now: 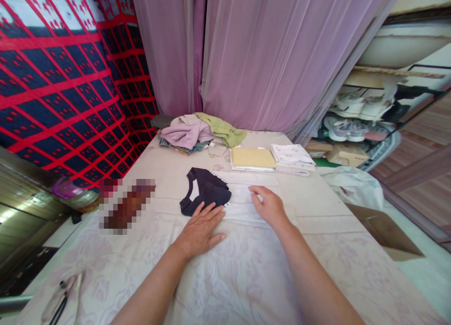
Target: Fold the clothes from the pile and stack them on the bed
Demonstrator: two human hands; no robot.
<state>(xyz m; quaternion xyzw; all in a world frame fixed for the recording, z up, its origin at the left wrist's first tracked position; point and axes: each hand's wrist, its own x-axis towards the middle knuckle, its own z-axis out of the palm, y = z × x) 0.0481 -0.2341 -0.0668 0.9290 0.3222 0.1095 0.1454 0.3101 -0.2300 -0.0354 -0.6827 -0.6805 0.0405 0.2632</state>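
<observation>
A pair of dark navy briefs [214, 193] with a polka-dotted edge lies on the patterned sheet, partly folded, a white patch showing at its left side. My left hand [202, 228] rests flat with fingers spread, its fingertips on the near edge of the briefs. To the right is a flat strip of white cloth [243, 198], which runs up to the dotted edge. Over the right part of this strip hovers or rests my right hand [269, 205], fingers loosely bent and thumb apart, with nothing visible in it. Whether it touches the cloth I cannot tell.
Behind lie a folded yellow cloth [252, 158], folded white printed cloths [292, 155] and a heap of clothes [190, 131]. A pixelated patch covers something at left. Glasses [61, 297] lie near left. Shoes [347, 127] and a cardboard box [384, 231] are at right.
</observation>
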